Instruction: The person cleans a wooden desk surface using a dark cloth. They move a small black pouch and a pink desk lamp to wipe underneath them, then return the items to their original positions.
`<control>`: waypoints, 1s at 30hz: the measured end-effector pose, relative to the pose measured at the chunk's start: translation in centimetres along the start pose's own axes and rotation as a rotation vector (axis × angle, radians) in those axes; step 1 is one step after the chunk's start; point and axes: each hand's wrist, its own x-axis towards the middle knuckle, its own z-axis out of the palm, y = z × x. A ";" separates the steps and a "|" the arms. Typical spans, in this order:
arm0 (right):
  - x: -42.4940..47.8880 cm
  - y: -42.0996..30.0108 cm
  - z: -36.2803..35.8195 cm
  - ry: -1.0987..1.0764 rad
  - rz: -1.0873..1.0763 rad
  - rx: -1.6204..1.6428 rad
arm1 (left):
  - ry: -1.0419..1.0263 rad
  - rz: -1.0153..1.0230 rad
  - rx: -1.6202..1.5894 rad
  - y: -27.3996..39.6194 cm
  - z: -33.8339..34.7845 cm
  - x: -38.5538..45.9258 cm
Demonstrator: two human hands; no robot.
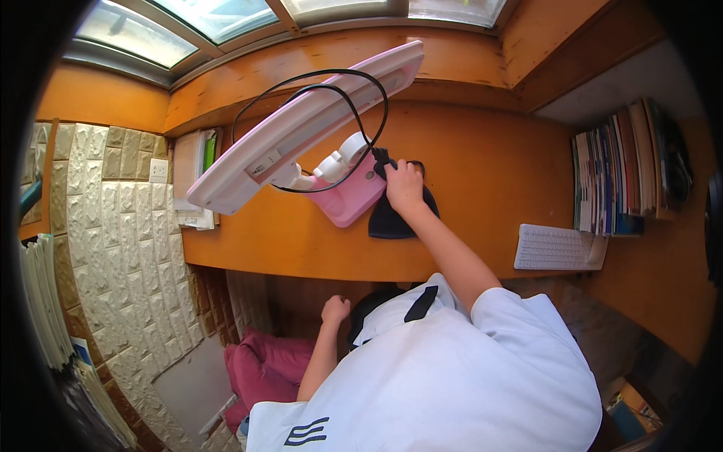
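Note:
My right hand (405, 182) reaches over the desk and grips a black cloth item (395, 217), perhaps a cap, lying against the lamp base. Its fingertips are close to a black plug (382, 155) on the lamp's cord (386, 107); whether they touch it I cannot tell. The desk lamp has a pink base (350, 200), a white jointed arm (336, 165) and a long white-and-pink head (316, 121) tilted across the view. Below the desk's front edge, my left hand (337, 308) hangs with curled fingers and nothing visible in it.
A white keyboard (551, 247) lies on the wooden desk (486, 186) at right, beside a row of books (613, 169). Papers and books (192, 175) stand at the left end. Windows (220, 17) line the back. A red cushion or cloth (265, 367) sits low left.

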 end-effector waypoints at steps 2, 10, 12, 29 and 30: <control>-1.5 -0.9 0.2 -0.008 -0.041 -0.094 | -0.089 -0.046 -0.088 -0.9 -2.1 2.2; -9.6 3.2 -1.4 -0.140 -0.111 0.084 | 0.456 0.406 -0.263 5.1 -18.1 4.6; -10.5 3.5 -2.3 -0.164 -0.094 0.170 | 0.775 0.722 -0.421 6.7 -20.7 6.1; -13.4 7.0 -5.0 -0.337 0.138 0.253 | 0.563 1.050 -1.027 12.2 -22.2 4.7; -13.5 7.4 -4.8 -0.332 0.150 0.255 | 0.634 0.957 -1.109 12.9 -21.9 3.2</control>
